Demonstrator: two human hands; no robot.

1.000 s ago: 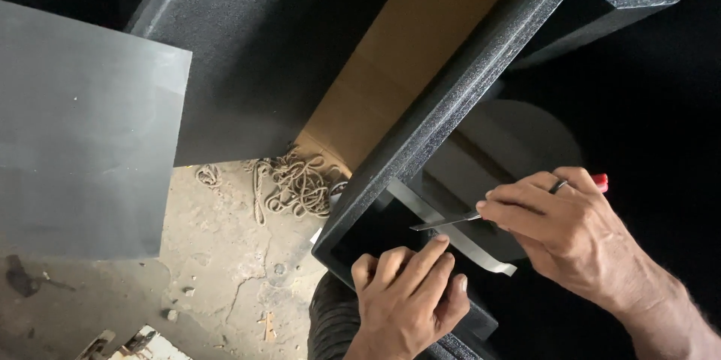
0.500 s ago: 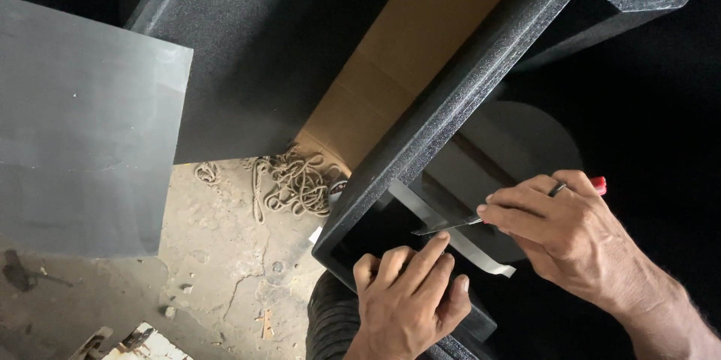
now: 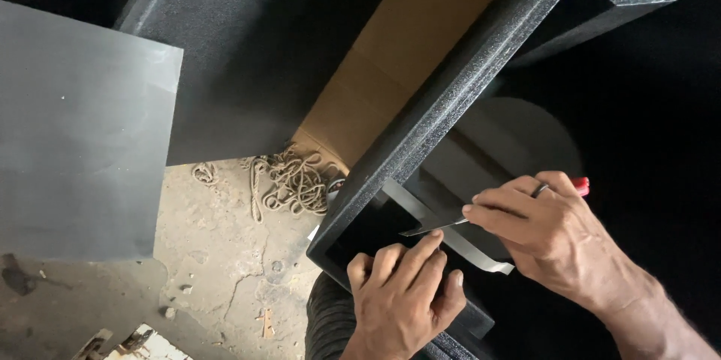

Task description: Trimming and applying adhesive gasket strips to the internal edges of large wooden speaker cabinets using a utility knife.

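My right hand (image 3: 552, 236) grips a thin blade tool with a red handle (image 3: 580, 184); its metal tip (image 3: 424, 228) points left onto a grey strip (image 3: 458, 244) inside the opening of a black textured box (image 3: 443, 116). My left hand (image 3: 405, 296) lies flat on the near rim of that box, fingers together, pressing down just below the blade tip. A ring sits on one finger of my right hand. The inside of the box is dark, with a pale round panel (image 3: 511, 146) showing.
A brown cardboard sheet (image 3: 398, 67) lies beside the box. A large grey flat panel (image 3: 75, 135) is at the left, a black textured slab (image 3: 255, 45) behind it. Tangled rope (image 3: 289, 180) and debris lie on the concrete floor (image 3: 218, 270).
Almost nothing has moved; the blade tip has shifted slightly along the grey strip, and both hands hold their places.
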